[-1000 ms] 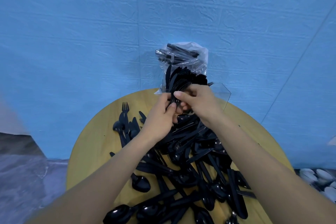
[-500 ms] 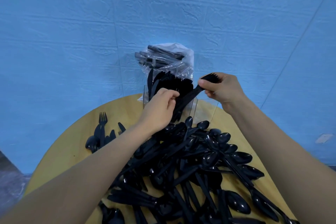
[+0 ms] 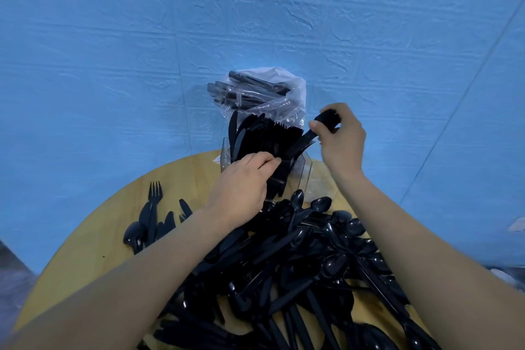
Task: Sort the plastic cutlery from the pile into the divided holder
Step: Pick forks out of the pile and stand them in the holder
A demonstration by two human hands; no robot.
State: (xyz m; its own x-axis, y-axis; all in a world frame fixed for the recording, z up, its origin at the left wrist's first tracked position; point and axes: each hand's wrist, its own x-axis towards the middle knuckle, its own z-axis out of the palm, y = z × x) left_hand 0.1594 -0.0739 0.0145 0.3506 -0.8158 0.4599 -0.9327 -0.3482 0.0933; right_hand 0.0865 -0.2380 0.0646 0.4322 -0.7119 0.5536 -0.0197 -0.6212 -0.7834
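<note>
A clear divided holder (image 3: 303, 176) stands at the table's far edge. Its left compartments are packed with upright black knives and forks (image 3: 261, 139). My right hand (image 3: 342, 140) grips a small bunch of black forks (image 3: 311, 136), slanted down-left with the lower ends over the holder's packed part. My left hand (image 3: 241, 183) is at the holder's front, its fingertips pinching the standing cutlery. The big pile of black spoons, knives and forks (image 3: 298, 264) covers the table under both forearms.
A clear plastic bag of black cutlery (image 3: 264, 94) leans on the blue wall behind the holder. A fork (image 3: 154, 196), a spoon and knives lie apart at the left on the round wooden table (image 3: 93, 247). The table's edge curves close on the left.
My right hand drew the fork bunch up and to the right, away from my left hand, and now tilts it over the holder. My left hand stayed at the holder's front.
</note>
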